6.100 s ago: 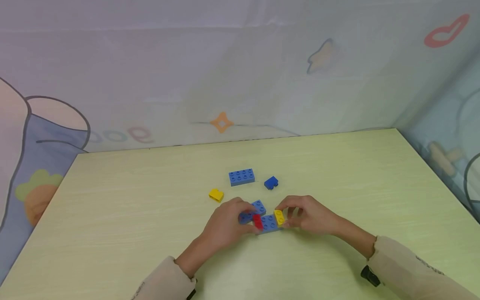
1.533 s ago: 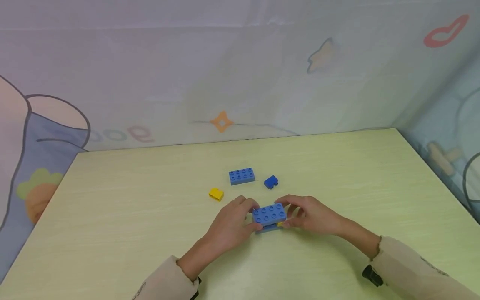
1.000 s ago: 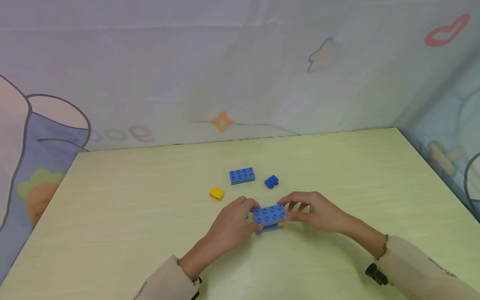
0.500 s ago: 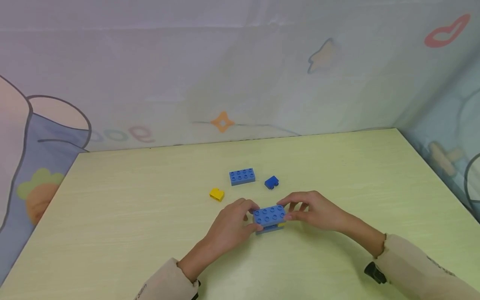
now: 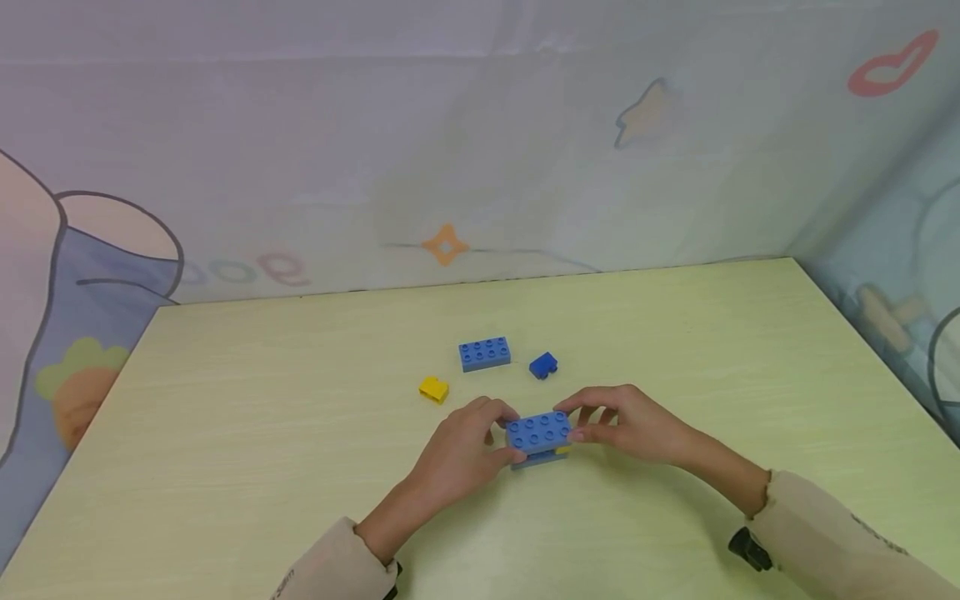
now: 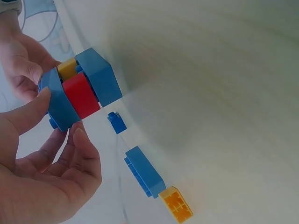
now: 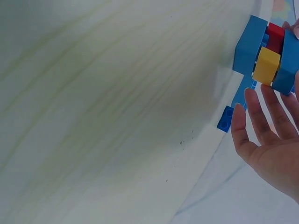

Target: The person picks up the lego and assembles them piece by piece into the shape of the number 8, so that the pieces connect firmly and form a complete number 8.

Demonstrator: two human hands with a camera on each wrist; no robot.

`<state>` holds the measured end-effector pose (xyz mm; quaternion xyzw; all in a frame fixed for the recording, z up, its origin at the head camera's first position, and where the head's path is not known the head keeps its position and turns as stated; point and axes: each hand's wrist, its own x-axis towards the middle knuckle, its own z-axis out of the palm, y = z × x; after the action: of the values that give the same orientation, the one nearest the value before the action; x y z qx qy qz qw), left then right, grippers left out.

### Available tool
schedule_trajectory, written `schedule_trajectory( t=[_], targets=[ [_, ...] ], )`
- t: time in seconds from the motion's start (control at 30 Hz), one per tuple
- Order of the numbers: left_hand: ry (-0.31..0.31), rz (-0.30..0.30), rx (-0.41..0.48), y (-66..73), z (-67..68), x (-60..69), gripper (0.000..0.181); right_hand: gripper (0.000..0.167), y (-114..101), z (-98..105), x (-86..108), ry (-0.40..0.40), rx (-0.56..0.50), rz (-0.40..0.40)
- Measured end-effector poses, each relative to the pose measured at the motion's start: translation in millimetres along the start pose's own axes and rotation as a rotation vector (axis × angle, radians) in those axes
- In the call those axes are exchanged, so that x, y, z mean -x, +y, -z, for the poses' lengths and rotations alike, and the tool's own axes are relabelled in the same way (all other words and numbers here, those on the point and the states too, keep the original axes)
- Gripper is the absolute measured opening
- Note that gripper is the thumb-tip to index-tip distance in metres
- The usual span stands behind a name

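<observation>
Near the front middle of the table, a stack of toy building bricks stands between both hands. Its upper blue brick (image 5: 538,430) lies over a red brick (image 6: 81,95) and a yellow brick (image 7: 266,66), side by side on a lower blue brick (image 6: 100,77). My left hand (image 5: 461,446) pinches the upper brick's left end between thumb and fingers. My right hand (image 5: 637,423) holds that brick's right end, thumb at the front corner and index finger behind. How tightly the upper brick is seated, I cannot tell. The red brick is hidden in the head view.
Behind the stack lie another blue brick (image 5: 484,354) with studs up, a small dark blue brick (image 5: 543,365) and a small yellow brick (image 5: 433,389) tipped on its side. A printed cloth (image 5: 337,167) hangs along the table's back edge.
The upper blue brick, earlier in the left hand behind the stack, now covers the red and yellow bricks. My right hand has shifted from the yellow brick up to it. The last half second is nearly still.
</observation>
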<state>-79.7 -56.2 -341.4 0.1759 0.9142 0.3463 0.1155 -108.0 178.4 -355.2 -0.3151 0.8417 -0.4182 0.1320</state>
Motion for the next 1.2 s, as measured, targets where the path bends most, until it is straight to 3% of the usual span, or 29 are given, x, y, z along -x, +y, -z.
schedule_trajectory(
  t=[0.53, 0.97, 1.2],
  targets=[
    [0.002, -0.018, 0.012, -2.7, 0.6, -0.5, 0.031, 0.027, 4, -1, -0.1, 0.005, 0.01, 0.005],
    [0.007, -0.021, 0.028, -3.5, 0.5, 0.2, 0.031, 0.031, 6, 10, -5.7, -0.104, -0.006, 0.008],
    [-0.003, -0.023, 0.023, -3.6, 0.8, -0.7, 0.032, 0.032, 9, 16, -8.6, -0.071, 0.041, 0.0]
  ],
)
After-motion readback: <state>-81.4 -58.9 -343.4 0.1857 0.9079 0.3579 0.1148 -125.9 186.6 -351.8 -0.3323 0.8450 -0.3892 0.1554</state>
